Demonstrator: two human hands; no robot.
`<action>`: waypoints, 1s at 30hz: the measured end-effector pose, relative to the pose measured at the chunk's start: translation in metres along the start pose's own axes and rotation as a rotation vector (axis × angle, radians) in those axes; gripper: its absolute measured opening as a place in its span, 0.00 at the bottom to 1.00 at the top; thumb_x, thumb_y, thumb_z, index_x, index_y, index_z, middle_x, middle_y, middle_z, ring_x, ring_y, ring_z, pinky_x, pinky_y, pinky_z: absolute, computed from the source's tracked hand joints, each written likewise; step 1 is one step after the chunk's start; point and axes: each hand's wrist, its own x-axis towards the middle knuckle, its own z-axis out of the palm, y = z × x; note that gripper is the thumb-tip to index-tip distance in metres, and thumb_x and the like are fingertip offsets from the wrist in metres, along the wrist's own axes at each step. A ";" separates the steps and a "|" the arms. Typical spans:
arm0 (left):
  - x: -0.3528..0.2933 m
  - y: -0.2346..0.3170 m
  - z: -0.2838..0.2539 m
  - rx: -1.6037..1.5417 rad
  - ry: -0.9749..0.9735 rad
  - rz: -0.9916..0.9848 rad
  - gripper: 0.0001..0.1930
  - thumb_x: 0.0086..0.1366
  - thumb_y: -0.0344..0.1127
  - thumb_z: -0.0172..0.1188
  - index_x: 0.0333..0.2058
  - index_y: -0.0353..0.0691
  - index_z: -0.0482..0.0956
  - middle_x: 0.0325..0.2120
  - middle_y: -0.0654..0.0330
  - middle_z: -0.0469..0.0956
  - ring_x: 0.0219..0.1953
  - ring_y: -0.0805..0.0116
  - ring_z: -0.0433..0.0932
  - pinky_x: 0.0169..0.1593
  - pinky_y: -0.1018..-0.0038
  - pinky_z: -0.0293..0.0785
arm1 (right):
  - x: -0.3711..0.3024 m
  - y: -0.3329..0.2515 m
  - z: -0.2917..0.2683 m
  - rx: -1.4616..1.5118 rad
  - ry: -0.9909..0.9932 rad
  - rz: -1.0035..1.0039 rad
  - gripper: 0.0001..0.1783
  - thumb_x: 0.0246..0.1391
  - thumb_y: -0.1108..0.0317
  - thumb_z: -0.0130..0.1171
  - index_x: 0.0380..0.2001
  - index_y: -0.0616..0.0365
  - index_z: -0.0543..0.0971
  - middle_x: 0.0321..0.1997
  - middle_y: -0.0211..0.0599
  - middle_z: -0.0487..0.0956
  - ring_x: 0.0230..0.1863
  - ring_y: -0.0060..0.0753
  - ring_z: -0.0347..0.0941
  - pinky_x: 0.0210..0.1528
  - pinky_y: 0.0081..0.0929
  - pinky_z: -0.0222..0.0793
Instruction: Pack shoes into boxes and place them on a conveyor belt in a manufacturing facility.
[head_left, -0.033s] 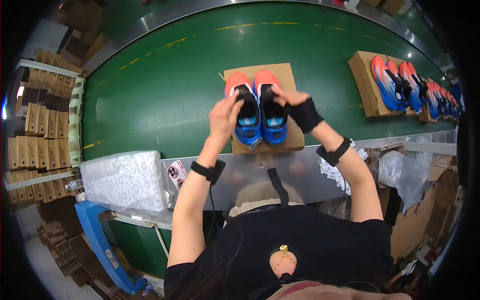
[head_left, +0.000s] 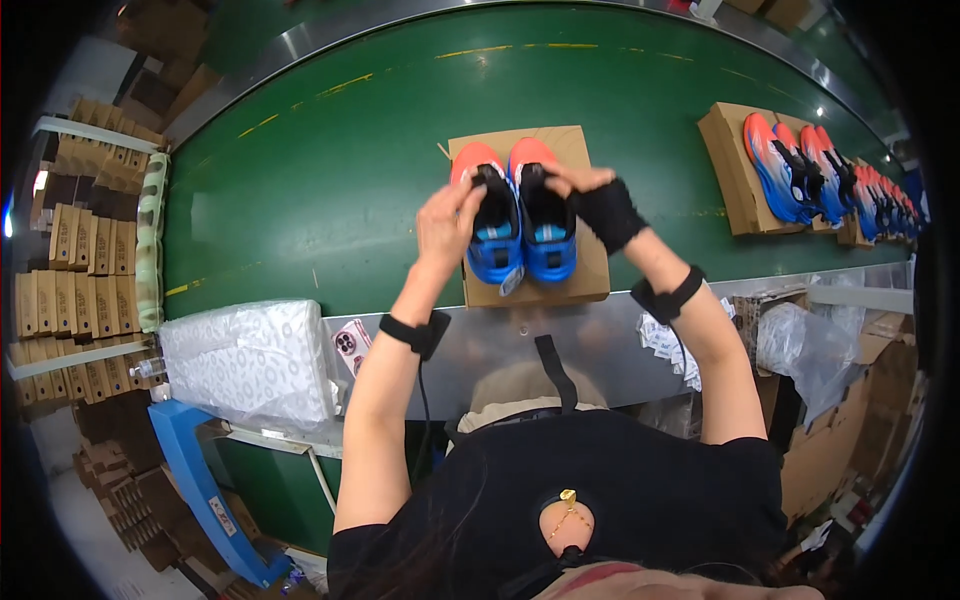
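Observation:
Side by side on a cardboard box lid or box (head_left: 592,270) stands a pair of running shoes, orange at the toes and blue at the heels, toes pointing away from me. My left hand (head_left: 447,220) pinches the black tongue of the left shoe (head_left: 493,262). The right shoe (head_left: 550,262) has my right hand (head_left: 585,190) at its tongue and collar, thumb and fingers closed there; a black fingerless glove or wrist cover wraps that hand. A small white tag (head_left: 512,281) hangs at the left shoe's heel.
A green belt (head_left: 330,180) carries more boxes topped with similar shoes (head_left: 770,170) at right. Along the near metal edge lie a wrapped stack of patterned paper (head_left: 250,365), a phone (head_left: 352,345) and loose paper slips (head_left: 665,345). Cardboard boxes (head_left: 80,305) fill racks at left.
The pair of shoes has shifted slightly away from me at the heels. My right hand has moved up a little, and both hands stay at the tongues.

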 end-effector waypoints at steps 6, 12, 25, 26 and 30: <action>0.065 0.004 -0.014 -0.043 0.017 -0.101 0.13 0.55 0.44 0.54 0.33 0.42 0.77 0.19 0.53 0.74 0.23 0.54 0.74 0.26 0.67 0.68 | 0.081 -0.010 -0.043 0.196 -0.252 0.227 0.17 0.47 0.56 0.50 0.33 0.56 0.77 0.22 0.45 0.76 0.24 0.37 0.73 0.30 0.27 0.66; 0.014 -0.001 -0.010 -0.082 0.040 0.008 0.16 0.57 0.44 0.52 0.40 0.40 0.74 0.26 0.53 0.76 0.28 0.60 0.75 0.32 0.73 0.70 | 0.033 -0.015 -0.026 0.160 -0.095 0.056 0.15 0.45 0.56 0.50 0.33 0.52 0.76 0.21 0.40 0.75 0.26 0.37 0.73 0.31 0.28 0.67; -0.134 -0.071 0.059 -0.156 -0.223 -0.483 0.23 0.63 0.48 0.38 0.34 0.29 0.70 0.26 0.37 0.72 0.34 0.41 0.70 0.38 0.58 0.65 | -0.017 -0.090 0.024 -0.183 -0.397 0.287 0.21 0.43 0.63 0.48 0.43 0.60 0.65 0.28 0.49 0.76 0.30 0.48 0.74 0.31 0.39 0.68; -0.136 -0.077 0.062 -0.200 -0.184 -0.547 0.23 0.62 0.48 0.39 0.35 0.29 0.70 0.28 0.39 0.72 0.35 0.44 0.71 0.39 0.60 0.65 | -0.017 -0.093 0.024 -0.187 -0.398 0.321 0.21 0.41 0.66 0.48 0.43 0.54 0.65 0.29 0.51 0.75 0.33 0.48 0.73 0.33 0.41 0.67; -0.143 -0.108 0.058 -0.365 -0.203 -0.724 0.24 0.61 0.51 0.40 0.37 0.31 0.70 0.33 0.45 0.74 0.38 0.53 0.73 0.42 0.66 0.66 | -0.078 -0.086 0.014 -0.056 -0.217 0.037 0.29 0.37 0.64 0.53 0.48 0.32 0.65 0.29 0.51 0.75 0.33 0.48 0.73 0.36 0.40 0.68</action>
